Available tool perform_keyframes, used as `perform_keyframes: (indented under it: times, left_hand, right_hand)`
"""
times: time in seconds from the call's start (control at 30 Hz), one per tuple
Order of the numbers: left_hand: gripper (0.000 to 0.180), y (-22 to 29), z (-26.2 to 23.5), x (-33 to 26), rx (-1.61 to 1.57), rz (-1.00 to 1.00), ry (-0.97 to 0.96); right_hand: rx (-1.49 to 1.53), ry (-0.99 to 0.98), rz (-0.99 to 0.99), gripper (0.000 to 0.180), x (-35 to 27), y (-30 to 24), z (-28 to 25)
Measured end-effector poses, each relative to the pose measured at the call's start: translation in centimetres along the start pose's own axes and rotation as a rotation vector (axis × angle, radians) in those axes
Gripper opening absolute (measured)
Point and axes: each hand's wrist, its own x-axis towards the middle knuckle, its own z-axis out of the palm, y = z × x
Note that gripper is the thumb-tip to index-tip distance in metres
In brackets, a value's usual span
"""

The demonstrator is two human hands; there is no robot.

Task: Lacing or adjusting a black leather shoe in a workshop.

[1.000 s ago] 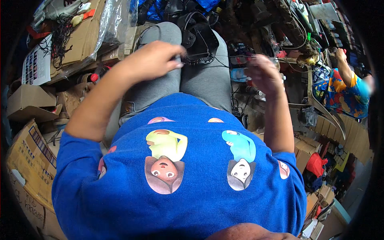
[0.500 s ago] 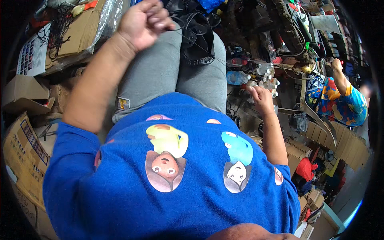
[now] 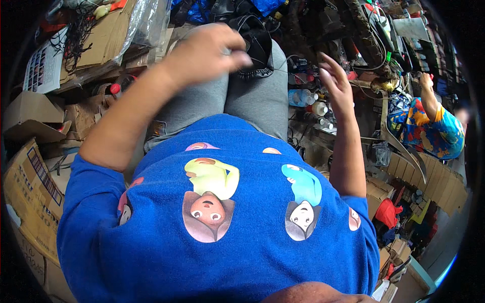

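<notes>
A black shoe (image 3: pixel 256 45) with pale stitches along its near edge rests on my grey-trousered thighs. Thin dark cord loops over its upper part. My left hand (image 3: pixel 209 54) is raised just left of the shoe, over my left thigh. Motion blurs its fingers, so whether they pinch anything is unclear. To the right of the shoe, my right hand (image 3: pixel 338 93) is lifted with the fingers stretched upward and apart. A thin line seems to run from the shoe toward it, but I cannot make out whether it reaches the fingers.
Several plastic bottles (image 3: pixel 302 97) stand right of my legs. A curved blade-like piece (image 3: pixel 404 146) lies farther right, near another person in a colourful shirt (image 3: pixel 429 126). Cardboard boxes (image 3: pixel 33 118) and a cardboard sheet (image 3: pixel 103 43) with tangled black cord crowd the left.
My left hand has come down and right toward the shoe. My right hand has risen, and its fingers have stretched out. The bottles beside it show differently.
</notes>
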Motion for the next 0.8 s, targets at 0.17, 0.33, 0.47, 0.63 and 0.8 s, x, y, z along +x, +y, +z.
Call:
perform_keyframes:
  times: [0.17, 0.33, 0.47, 0.63, 0.8]
  left_hand:
    - [0.028, 3.2, 4.6, -0.6, 0.069, -0.069, -0.106]
    - [0.030, 3.4, 4.7, -1.8, -0.016, -0.121, -0.081]
    - [0.030, 3.5, 5.2, -1.3, 0.096, -0.158, -0.127]
    - [0.029, 3.2, 5.3, -2.4, -0.048, -0.083, -0.176]
    - [0.026, 2.1, 4.0, -0.4, -0.064, -0.065, -0.160]
  right_hand:
    - [-0.673, -0.358, -0.265, 0.039, 4.5, -6.8, 6.7]
    - [-0.597, -0.404, -0.014, 0.033, 4.7, -4.4, 7.5]
    - [-0.499, -0.285, 0.005, 0.031, 4.1, -3.8, 8.0]
    - [-0.593, -0.278, -0.060, 0.033, 2.2, -4.7, 8.0]
    - [-0.685, -0.075, -0.266, 0.037, 0.4, -6.0, 7.2]
